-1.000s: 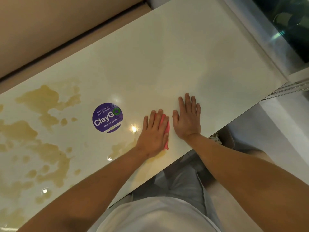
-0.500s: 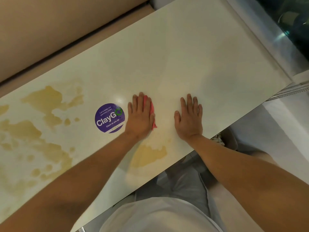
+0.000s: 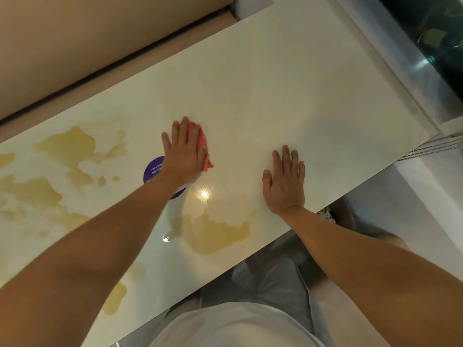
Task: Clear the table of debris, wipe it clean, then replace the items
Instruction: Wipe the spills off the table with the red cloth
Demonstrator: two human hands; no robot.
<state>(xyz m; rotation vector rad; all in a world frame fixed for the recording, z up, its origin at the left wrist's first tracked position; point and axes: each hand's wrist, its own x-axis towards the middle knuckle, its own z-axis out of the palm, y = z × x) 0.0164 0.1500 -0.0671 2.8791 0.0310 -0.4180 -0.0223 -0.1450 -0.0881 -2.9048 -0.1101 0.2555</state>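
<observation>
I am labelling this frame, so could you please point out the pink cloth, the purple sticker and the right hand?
pink cloth (image 3: 202, 142), head view, on the folded part showing beside the fingers.
purple sticker (image 3: 153, 170), head view, on its uncovered left part.
right hand (image 3: 284, 187), head view, on its back.

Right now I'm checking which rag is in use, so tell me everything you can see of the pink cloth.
The pink cloth is a small, soft-looking rag, coral pink, crumpled rather than folded flat. It lies on the pale table, pressed down under the left hand, whose straight fingers cover most of it; only its right edge and a pointed lower corner stick out beside the hand. It sits just right of the purple round sticker, apart from the yellowish spills. Whether it is wet cannot be told.
</observation>
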